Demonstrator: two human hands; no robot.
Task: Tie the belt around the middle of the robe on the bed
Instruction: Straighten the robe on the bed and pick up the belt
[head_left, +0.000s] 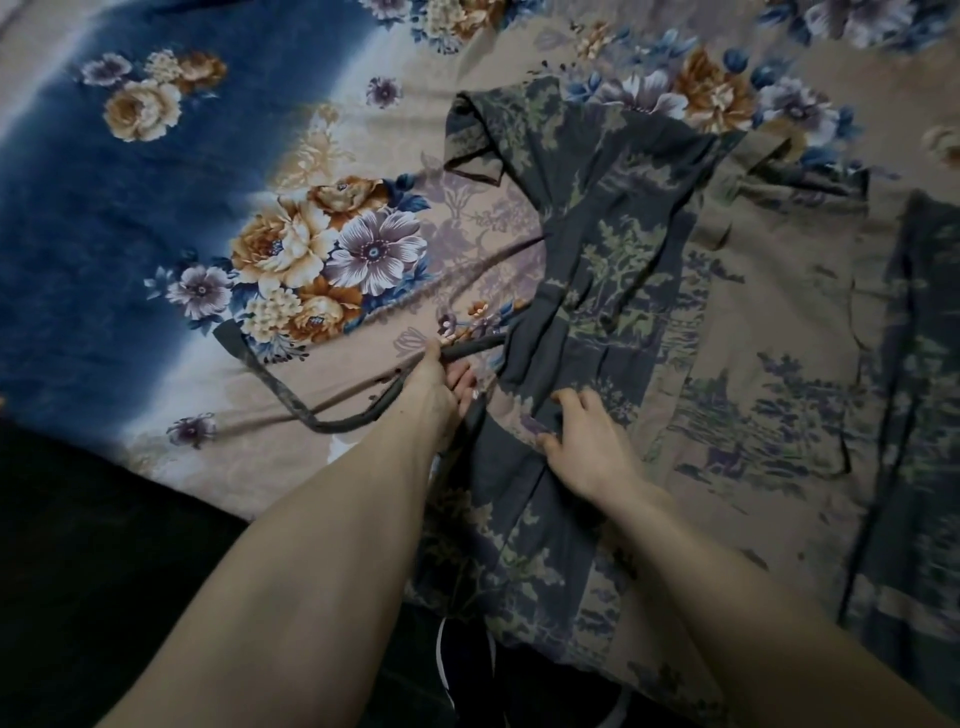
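Observation:
A robe in dark grey and tan with a tree print lies spread on the bed, gathered in at its left edge near the middle. Its thin dark belt runs out from that gathered edge and loops leftward over the sheet. My left hand is closed around the belt just left of the robe. My right hand rests on the robe's gathered edge, thumb and fingers pinching a fold of the cloth.
The bed is covered by a floral sheet with a broad blue band on the left. The bed's near edge drops to a dark floor at lower left. A dark shoe with white trim shows at the bottom.

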